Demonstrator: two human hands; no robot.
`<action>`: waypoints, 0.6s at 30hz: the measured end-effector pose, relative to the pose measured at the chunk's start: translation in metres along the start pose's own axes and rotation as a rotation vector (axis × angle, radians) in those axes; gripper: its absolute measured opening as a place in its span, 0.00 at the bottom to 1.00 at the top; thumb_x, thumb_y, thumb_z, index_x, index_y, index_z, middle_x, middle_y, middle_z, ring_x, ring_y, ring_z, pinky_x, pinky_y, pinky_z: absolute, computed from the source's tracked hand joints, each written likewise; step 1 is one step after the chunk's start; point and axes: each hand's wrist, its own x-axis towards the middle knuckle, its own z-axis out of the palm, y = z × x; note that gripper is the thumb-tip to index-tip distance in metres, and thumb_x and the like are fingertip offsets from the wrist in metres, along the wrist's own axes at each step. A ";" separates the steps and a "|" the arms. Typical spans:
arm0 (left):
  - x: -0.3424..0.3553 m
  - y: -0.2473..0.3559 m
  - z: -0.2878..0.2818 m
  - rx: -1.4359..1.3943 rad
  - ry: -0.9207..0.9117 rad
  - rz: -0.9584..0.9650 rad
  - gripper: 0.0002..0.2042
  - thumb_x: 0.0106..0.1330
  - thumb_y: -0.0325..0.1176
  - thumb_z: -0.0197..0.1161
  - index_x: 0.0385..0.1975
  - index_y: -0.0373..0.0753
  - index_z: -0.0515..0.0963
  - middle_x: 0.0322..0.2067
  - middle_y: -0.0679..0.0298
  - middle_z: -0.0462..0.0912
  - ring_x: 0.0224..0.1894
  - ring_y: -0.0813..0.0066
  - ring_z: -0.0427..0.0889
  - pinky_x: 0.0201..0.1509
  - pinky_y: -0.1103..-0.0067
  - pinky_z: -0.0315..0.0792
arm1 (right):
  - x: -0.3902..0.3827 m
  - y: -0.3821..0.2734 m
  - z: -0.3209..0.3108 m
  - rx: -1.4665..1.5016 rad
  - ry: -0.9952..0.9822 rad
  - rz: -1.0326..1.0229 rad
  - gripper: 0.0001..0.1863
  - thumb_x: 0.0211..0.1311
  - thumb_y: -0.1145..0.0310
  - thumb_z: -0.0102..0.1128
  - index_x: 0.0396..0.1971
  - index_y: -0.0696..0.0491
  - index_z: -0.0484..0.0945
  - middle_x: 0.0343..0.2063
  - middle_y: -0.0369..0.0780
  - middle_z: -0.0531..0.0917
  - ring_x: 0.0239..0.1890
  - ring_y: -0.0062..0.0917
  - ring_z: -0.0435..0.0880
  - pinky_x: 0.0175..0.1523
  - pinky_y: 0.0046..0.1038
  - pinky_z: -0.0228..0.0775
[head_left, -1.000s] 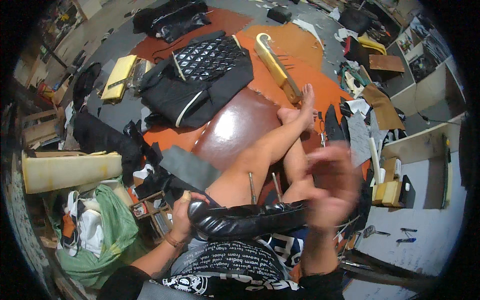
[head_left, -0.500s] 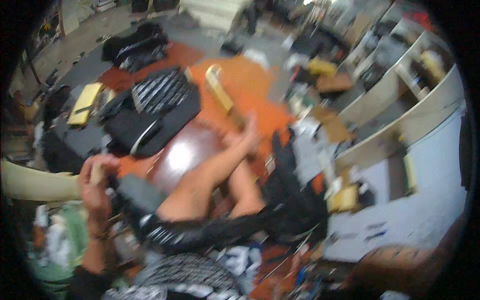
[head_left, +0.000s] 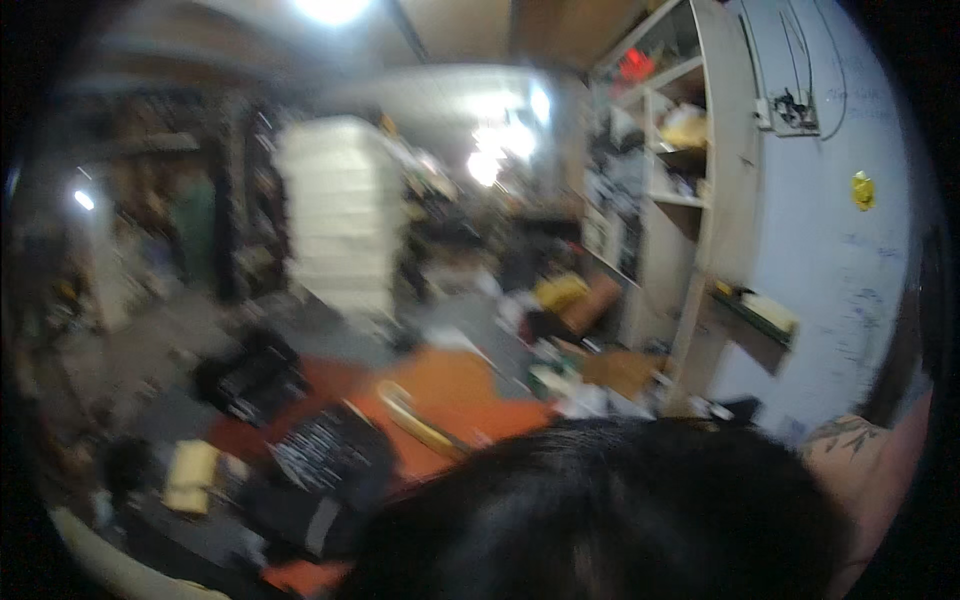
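Steadying the camera seems the main need here, as I judge it: the view looks level across the room over some hair (head_left: 600, 510), and a bare arm (head_left: 850, 460) stands raised at the right edge, apparently the wearer's own right one. To do this well, I would use both hands gently and evenly, level the frame, then tilt it down until the lap and fingers show.

Neither the left hand nor the right hand is in view, so whether their fingers are apart, together or clamped on something I cannot tell. Of the work, the quilted piece (head_left: 325, 450) lies on the floor sheets left of centre, just beside the curved piece (head_left: 422, 428), which rests on an orange sheet (head_left: 455, 372); a yellow block (head_left: 190, 478) lies to their left.

The hair hides the whole lower middle, lap included, so anything lying there is out of sight. It also covers part of the orange sheet. The arm is cut off by the dark rim. Blur smears the pale stack (head_left: 340, 215) and the far clutter; contents of the shelves (head_left: 700, 240) are hard to separate.
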 end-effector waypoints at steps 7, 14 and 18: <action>-0.029 -0.026 0.022 0.006 -0.052 -0.274 0.17 0.79 0.42 0.56 0.52 0.34 0.82 0.51 0.54 0.86 0.54 0.60 0.83 0.60 0.67 0.74 | -0.029 0.039 0.020 0.004 -0.103 0.169 0.42 0.51 0.59 0.80 0.66 0.53 0.72 0.52 0.42 0.82 0.57 0.36 0.79 0.60 0.40 0.72; -0.068 -0.025 0.015 0.131 -0.010 -0.367 0.20 0.80 0.44 0.57 0.56 0.33 0.82 0.53 0.51 0.86 0.56 0.56 0.83 0.62 0.66 0.74 | -0.070 0.043 0.034 0.014 -0.130 0.246 0.45 0.48 0.57 0.82 0.67 0.53 0.72 0.54 0.43 0.82 0.59 0.39 0.79 0.62 0.42 0.71; -0.081 -0.028 0.024 0.153 -0.109 -0.371 0.23 0.79 0.46 0.58 0.60 0.31 0.79 0.54 0.45 0.85 0.59 0.51 0.82 0.66 0.64 0.72 | -0.062 0.033 0.011 -0.050 -0.173 0.235 0.46 0.46 0.56 0.83 0.67 0.53 0.72 0.55 0.44 0.83 0.61 0.40 0.78 0.63 0.44 0.70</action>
